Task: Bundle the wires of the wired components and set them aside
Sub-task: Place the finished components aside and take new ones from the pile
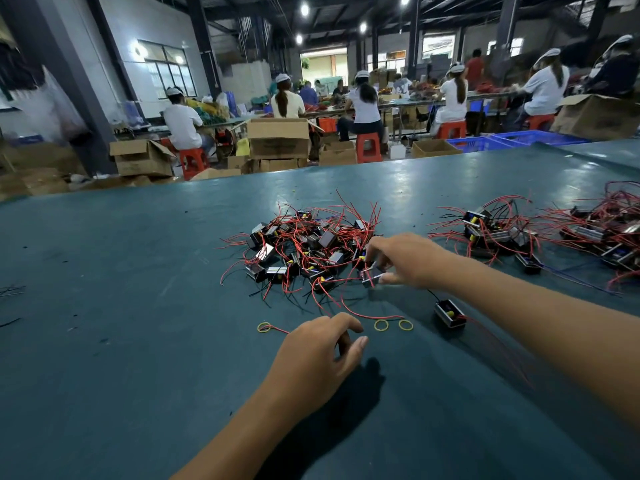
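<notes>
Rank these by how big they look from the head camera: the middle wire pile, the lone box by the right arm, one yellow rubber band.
1. Middle wire pile
2. Lone box
3. Yellow rubber band

The gaps are wide, so nearness does not change the order.

A factory assembly hall is showing here: workers in white caps (pixel 362 75) are sitting on red stools (pixel 369 147) along long benches across the upper frame, cardboard boxes (pixel 278 138) are piling up, and blue crates (pixel 526 137) are sitting at upper right.

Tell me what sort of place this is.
Most likely a factory assembly hall: a heap of small black components with red wires on a long green worktable, seated workers in white caps at benches, brown cardboard cartons.
</notes>
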`<action>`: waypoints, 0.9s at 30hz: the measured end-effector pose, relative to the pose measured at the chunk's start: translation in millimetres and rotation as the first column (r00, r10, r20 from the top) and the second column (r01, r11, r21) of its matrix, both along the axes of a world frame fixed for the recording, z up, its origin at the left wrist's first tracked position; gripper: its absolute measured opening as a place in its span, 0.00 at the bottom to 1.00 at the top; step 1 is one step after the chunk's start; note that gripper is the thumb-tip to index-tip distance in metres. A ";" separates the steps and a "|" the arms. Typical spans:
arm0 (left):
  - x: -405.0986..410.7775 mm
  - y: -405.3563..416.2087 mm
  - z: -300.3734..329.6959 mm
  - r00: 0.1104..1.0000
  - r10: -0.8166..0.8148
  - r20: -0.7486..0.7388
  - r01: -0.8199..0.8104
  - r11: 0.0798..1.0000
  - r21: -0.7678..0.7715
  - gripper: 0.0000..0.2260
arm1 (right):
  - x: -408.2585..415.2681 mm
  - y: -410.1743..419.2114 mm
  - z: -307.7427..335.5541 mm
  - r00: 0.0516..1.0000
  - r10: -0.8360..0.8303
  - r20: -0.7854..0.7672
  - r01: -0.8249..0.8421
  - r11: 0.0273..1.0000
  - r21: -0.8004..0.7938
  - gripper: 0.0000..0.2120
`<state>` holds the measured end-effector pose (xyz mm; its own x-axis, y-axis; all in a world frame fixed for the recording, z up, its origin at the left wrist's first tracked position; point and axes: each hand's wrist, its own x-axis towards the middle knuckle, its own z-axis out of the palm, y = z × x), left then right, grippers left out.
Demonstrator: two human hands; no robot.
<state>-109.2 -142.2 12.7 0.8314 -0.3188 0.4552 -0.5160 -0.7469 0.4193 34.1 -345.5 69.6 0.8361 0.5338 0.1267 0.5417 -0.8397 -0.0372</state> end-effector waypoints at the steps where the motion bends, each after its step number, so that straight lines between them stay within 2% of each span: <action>1: 0.7 0.9 -0.4 1.000 0.017 0.001 -0.017 1.000 -0.012 0.07 | -6.8 -2.5 4.6 0.997 0.036 0.066 -0.036 0.999 -0.012 0.20; 4: 2.8 1.9 -1.5 0.998 0.057 -0.012 -0.057 0.998 -0.023 0.06 | -29.7 -7.2 8.3 0.966 0.099 0.240 -0.117 0.991 0.063 0.19; 6: 3.7 2.0 -2.7 0.997 0.068 -0.032 -0.069 0.998 -0.007 0.06 | -41.8 -7.9 8.4 0.971 0.013 0.238 -0.099 0.931 0.353 0.19; 8: 4.0 2.5 -4.5 0.996 0.071 -0.050 -0.072 0.997 -0.009 0.07 | -45.7 -6.3 12.2 0.990 -0.116 0.083 0.028 0.728 0.685 0.16; 10: 3.7 3.2 -5.0 0.995 0.070 -0.067 -0.071 0.997 -0.025 0.07 | -44.9 -6.0 12.6 0.979 -0.184 -0.088 0.178 0.559 0.810 0.13; 13: 2.3 3.7 -2.8 0.993 0.059 -0.100 -0.065 0.996 -0.061 0.09 | -54.0 -4.2 7.2 0.971 -0.136 -0.195 0.237 0.495 0.836 0.09; 18: 2.7 0.2 -0.2 0.971 0.022 -0.237 -0.094 0.951 -0.296 0.15 | -93.5 2.6 3.5 0.995 0.067 -0.074 0.043 0.381 0.924 0.08; 20: 4.8 -1.3 -0.1 0.954 -0.022 -0.300 -0.126 0.877 -0.463 0.25 | -112.1 5.4 0.2 0.989 0.146 -0.016 -0.037 0.352 0.935 0.11; 22: 6.0 -1.2 2.1 0.941 -0.111 -0.320 -0.138 0.738 -0.661 0.35 | -128.4 6.8 -3.7 0.974 0.226 0.016 -0.084 0.297 0.951 0.13; 23: 7.7 0.1 3.0 0.945 -0.129 -0.302 -0.135 0.685 -0.716 0.37 | -134.1 6.6 -5.8 0.969 0.244 0.035 -0.111 0.308 0.945 0.13; 24: 9.3 2.4 4.3 0.949 -0.122 -0.290 -0.136 0.672 -0.727 0.37 | -137.4 6.0 -8.2 0.970 0.235 0.060 -0.142 0.353 0.925 0.14; 27: 8.5 9.2 9.6 0.930 -0.165 -0.328 -0.121 0.706 -0.698 0.25 | -138.6 3.0 -16.2 0.981 0.166 0.101 -0.170 0.479 0.861 0.14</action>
